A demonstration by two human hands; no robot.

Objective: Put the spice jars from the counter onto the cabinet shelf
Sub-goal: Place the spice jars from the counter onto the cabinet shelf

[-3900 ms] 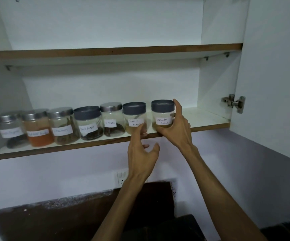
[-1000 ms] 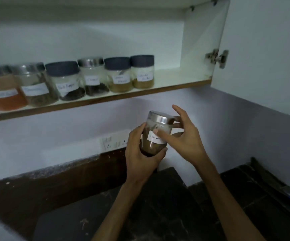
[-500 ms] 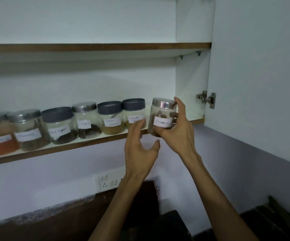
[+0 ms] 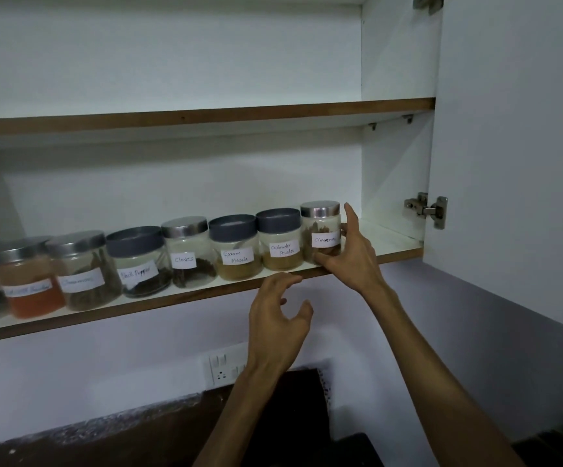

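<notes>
Glass is what the cinnamon jar looks to be made of: a clear, stiff, short round body with a brushed metal lid and a handwritten paper label. It stands upright at the right end of the row on the lower cabinet shelf, just beside the coriander powder jar; whether the two touch cannot be told. The right hand is cupped against its right side, thumb raised beside the lid and fingers curled under the front near the shelf edge, loosely spread rather than clamped, so it appears to be steadying or nudging the jar more than gripping it. The left hand hovers below the shelf edge, fingers half curled, holding nothing.

A jar like this would likely be fairly light, as it appears only part full of brown sticks, but it is hard, smooth and breakable if it falls from this height. The safest hold is probably around the body across the label, where the paper gives some friction; the lid is best avoided, since it may twist or lift off. Because it stands close to the front edge, a push further back with flat fingers would suit better than a lift.
</notes>
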